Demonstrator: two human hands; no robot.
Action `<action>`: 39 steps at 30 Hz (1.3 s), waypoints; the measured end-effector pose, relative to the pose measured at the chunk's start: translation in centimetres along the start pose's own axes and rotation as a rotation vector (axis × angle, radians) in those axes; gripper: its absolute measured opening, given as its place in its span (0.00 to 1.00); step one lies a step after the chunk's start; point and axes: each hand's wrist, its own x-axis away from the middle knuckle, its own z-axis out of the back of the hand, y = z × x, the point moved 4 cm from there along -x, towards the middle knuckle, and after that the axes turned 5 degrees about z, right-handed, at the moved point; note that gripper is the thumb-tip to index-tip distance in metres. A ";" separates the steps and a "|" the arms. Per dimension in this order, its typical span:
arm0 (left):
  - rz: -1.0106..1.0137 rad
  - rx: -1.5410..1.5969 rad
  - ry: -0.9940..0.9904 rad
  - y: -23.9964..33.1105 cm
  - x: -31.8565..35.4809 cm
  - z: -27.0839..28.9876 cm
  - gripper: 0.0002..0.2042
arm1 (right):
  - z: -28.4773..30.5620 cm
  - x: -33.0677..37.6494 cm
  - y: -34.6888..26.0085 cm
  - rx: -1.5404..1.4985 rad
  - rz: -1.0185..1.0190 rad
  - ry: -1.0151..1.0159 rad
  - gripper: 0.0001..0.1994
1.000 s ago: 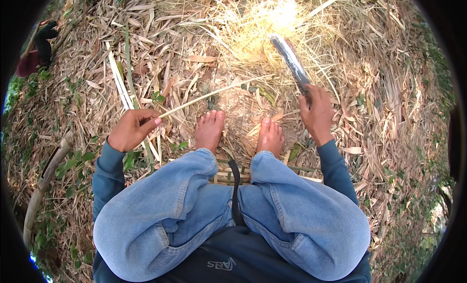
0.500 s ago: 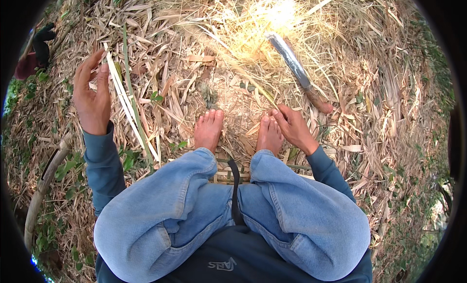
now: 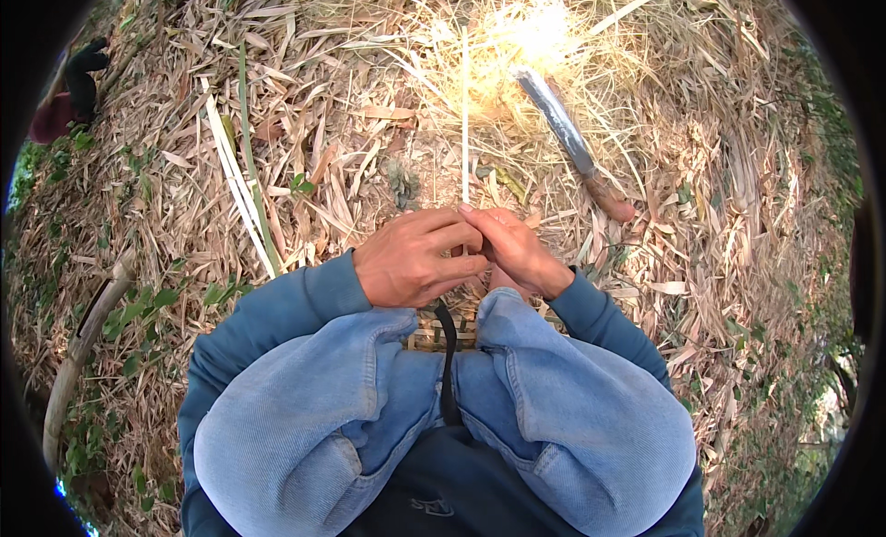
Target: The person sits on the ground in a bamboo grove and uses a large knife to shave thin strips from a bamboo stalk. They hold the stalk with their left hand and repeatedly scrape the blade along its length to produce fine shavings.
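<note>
A thin pale bamboo strip [image 3: 464,122] stretches away from my hands toward the pile of shavings. My right hand [image 3: 519,251] pinches its near end between thumb and fingers. Close against it, my left hand [image 3: 420,257] has its fingers curled around the same spot, partly hiding the strip's end. Both hands are in front of my feet, which they mostly cover. Off to the right lies a machete [image 3: 561,126] with a wooden handle, its blade pointing toward the shavings.
Fine bamboo shavings [image 3: 434,71] lie in a sunlit heap ahead. Several longer strips [image 3: 231,168], pale and green, rest on the leaf litter at left. A bent wooden pole [image 3: 78,362] is at far left. Under my legs is a woven bamboo seat [image 3: 429,334].
My left hand has come from the far left to meet the right one. The strip, formerly slanting from my right hand, now points straight ahead, its pale side showing.
</note>
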 end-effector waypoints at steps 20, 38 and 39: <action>-0.064 0.101 0.986 3.8 0.7 19.6 0.12 | 20.3 3.4 2.8 1.441 0.110 0.938 0.25; 0.411 0.341 0.945 -2.9 -0.9 12.2 0.09 | 6.3 6.1 -3.6 0.785 0.375 0.799 0.17; 0.442 0.369 0.937 -2.7 -0.9 11.7 0.08 | 4.2 6.0 -3.9 0.682 0.450 0.728 0.15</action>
